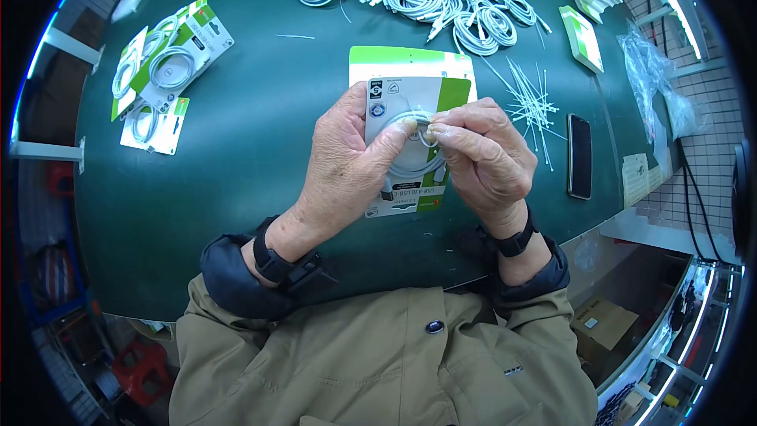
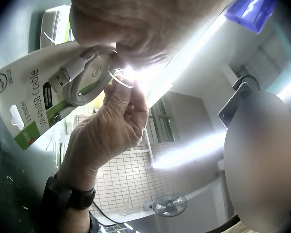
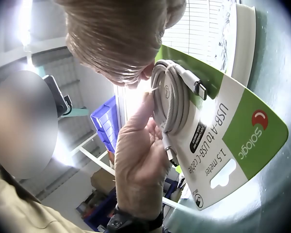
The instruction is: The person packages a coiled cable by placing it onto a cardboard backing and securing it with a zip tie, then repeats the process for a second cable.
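My left hand point(image 1: 339, 166) grips this card point(image 1: 456, 93), my right hand point(image 1: 493, 159) pinches its tie point(image 2: 122, 84), seemingly unfinished, with carded cables point(image 1: 172, 68) lying aside and many coils point(image 1: 426, 1) uncarded.

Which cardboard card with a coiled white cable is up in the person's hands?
The white-and-green card marked "USB-A to USB-C cable", gripped by the left hand. The other cable cards lie on the green tabletop, to the person's left.

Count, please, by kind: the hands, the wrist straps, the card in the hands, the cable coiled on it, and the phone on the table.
Left hand and right hand: 2
Wrist straps: 2
Card: 1
Coiled cable: 1
Phone: 1
Total: 7
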A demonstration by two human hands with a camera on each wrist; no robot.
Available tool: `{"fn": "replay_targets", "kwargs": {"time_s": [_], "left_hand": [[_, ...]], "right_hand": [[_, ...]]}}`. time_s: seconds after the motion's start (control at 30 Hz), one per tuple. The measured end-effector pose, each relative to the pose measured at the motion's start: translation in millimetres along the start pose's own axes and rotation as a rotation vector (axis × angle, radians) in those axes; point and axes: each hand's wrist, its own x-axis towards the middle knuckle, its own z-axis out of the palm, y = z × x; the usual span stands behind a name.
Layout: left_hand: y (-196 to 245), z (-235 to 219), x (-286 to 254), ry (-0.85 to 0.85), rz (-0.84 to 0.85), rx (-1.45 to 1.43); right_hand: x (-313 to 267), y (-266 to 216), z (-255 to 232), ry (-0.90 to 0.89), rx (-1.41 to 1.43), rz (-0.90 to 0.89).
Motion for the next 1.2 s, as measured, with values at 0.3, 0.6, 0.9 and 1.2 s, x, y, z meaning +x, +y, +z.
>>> {"fn": "replay_targets", "kwargs": {"time_s": [0.3,0.6,0.9,1.2], "left_hand": [[-5.2,4.4,0.1,0.051,0.041,-0.006],[-10.5,4.1,-3.4,0.012,0.066,0.064],[-10.9,4.2,-2.8,0.044,0.092,0.065],[-6.9,2.5,-1.4,0.023,0.007,0.041]], "right_hand": [[2.9,1.0,1.6,0.004,0.002,0.026],[8.0,5.4,-3.4,-0.073,-0.067,0.095],[9.9,1.6,-4.1,-0.08,-0.159,-0.005],[18.2,-2.0,-15.7,-0.118,0.059,0.306]]}}
